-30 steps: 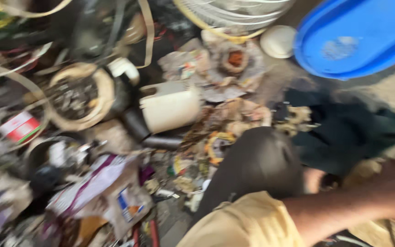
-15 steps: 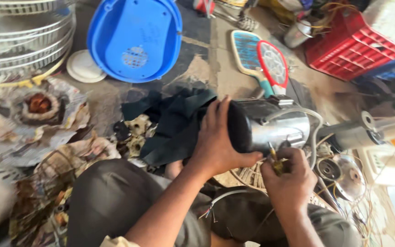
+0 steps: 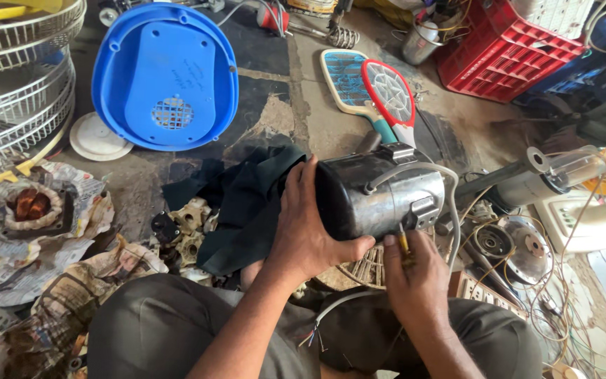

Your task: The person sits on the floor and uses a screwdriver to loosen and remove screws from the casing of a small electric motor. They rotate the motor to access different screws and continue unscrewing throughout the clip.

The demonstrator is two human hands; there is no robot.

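**Motor housing gripped at centre frame, screwdriver at its underside**

Hands dead centre, both busy on one piece. Left hand is wrapped over the near, dark end of the motor housing, a shiny metal cylinder lying on its side in the middle of the frame; fingers spread across the end cap, thumb hooked under the lower edge, a full firm grasp. Right hand sits just below and to the right of it, fingers closed round a screwdriver with a yellowish handle, its shaft pointing up and touching the underside of the housing beside a small metal bracket. A grey cable loops off the top of the housing and curls down its right end.

Behind the left hand, a dark green cloth lies crumpled on the floor, touching the housing's near end. Upper left of the frame, a blue plastic cover lies flat, with a round white disc just beside its lower left edge and wire fan guards stacked at the far left. Above the housing, two racket-shaped swatters overlap, one blue, one red-rimmed. Upper right, a red plastic crate. Left edge, a copper-wound stator rests on crumpled newspaper. Lower right, loose wires and round metal parts lie scattered, too tangled to sort.
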